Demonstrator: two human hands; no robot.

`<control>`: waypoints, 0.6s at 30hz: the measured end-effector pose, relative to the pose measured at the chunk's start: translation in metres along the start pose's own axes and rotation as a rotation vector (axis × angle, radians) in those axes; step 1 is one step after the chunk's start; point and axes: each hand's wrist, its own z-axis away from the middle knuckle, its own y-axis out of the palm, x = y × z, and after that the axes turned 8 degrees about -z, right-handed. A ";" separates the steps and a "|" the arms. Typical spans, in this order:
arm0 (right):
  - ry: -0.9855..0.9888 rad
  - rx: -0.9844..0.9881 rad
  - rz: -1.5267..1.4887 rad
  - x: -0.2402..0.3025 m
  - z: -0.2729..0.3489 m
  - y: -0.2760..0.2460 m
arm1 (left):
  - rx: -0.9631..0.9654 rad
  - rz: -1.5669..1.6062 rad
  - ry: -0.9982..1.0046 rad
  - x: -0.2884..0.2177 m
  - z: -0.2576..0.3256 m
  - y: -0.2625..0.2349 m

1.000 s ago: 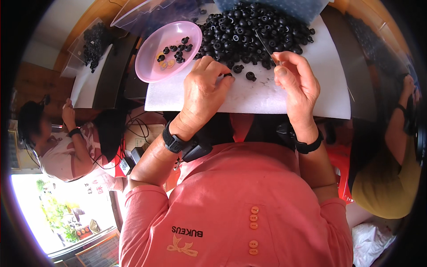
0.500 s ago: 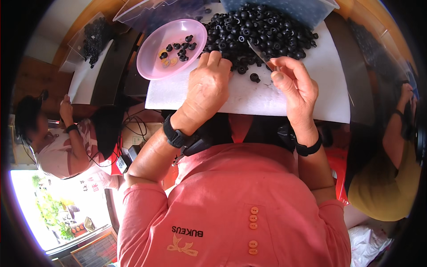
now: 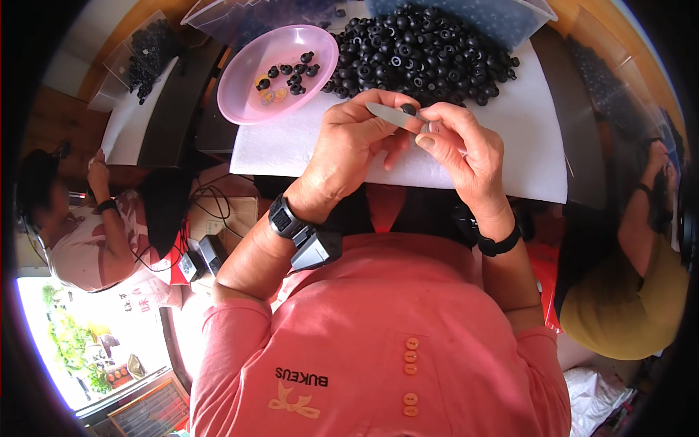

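Note:
My left hand (image 3: 348, 138) has its fingers closed on a small black ball-shaped part (image 3: 408, 109), held just above the white mat's front half. Facing it, my right hand (image 3: 467, 149) pinches a small knife (image 3: 388, 113). The silver blade points left across the left fingers, close beside the black part; whether it touches the part I cannot tell. Behind the hands lies a big heap of similar black parts (image 3: 429, 51), some showing a ring-shaped opening. Several more black parts (image 3: 296, 79) rest in a pink plastic bowl (image 3: 237, 95) at the left.
A white foam mat (image 3: 531, 138) covers the table. Clear plastic bins (image 3: 240, 18) stand along the back, with a bluish one (image 3: 502, 18) behind the heap. A person (image 3: 102, 226) sits at the left near another table, and another person (image 3: 626, 277) at the right.
My left hand has risen from the heap's edge and turned, now showing a black part in its fingers. The right hand has brought the knife left, up to that part.

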 end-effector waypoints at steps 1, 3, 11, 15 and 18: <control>0.010 -0.002 -0.012 0.000 0.000 0.000 | 0.008 0.015 0.005 0.002 0.000 0.000; 0.017 -0.016 -0.029 -0.001 0.001 0.001 | 0.014 0.043 0.006 0.004 -0.001 0.000; 0.023 -0.014 -0.016 -0.003 0.001 0.002 | 0.023 0.093 -0.005 0.006 -0.003 0.000; 0.014 -0.018 -0.013 -0.002 0.001 0.002 | 0.026 0.111 -0.014 0.006 -0.003 -0.002; -0.010 -0.032 -0.018 -0.002 0.000 0.004 | 0.011 0.122 -0.023 0.006 -0.003 -0.002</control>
